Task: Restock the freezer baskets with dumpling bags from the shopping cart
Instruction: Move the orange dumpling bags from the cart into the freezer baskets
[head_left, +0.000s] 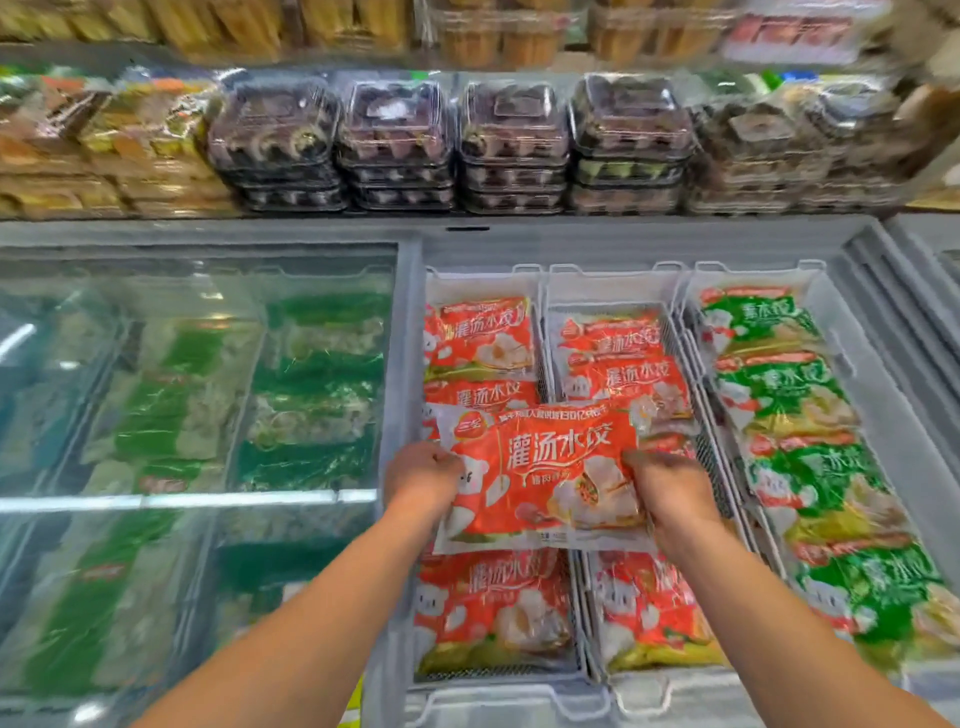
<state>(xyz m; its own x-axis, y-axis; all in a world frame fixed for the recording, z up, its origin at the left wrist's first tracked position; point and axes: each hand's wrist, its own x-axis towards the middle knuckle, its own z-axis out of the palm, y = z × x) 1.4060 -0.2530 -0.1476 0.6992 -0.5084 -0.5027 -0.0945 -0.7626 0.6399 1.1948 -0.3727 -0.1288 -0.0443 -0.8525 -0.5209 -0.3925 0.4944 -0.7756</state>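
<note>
Dumpling bag (540, 473), glossy red plastic, gripped by both hands.

You're facing a grey chest freezer (519, 241), sliding glass lid (197, 374) shut over its left half, glare on it. Behind it a shelf (467, 213) carries stacked clear-lidded trays (511, 140) and yellow packets (130, 145); upper shelf blurred.

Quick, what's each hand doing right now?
Left hand: grips the left edge of the red plastic dumpling bag.
Right hand: grips the same bag's right edge.
</note>
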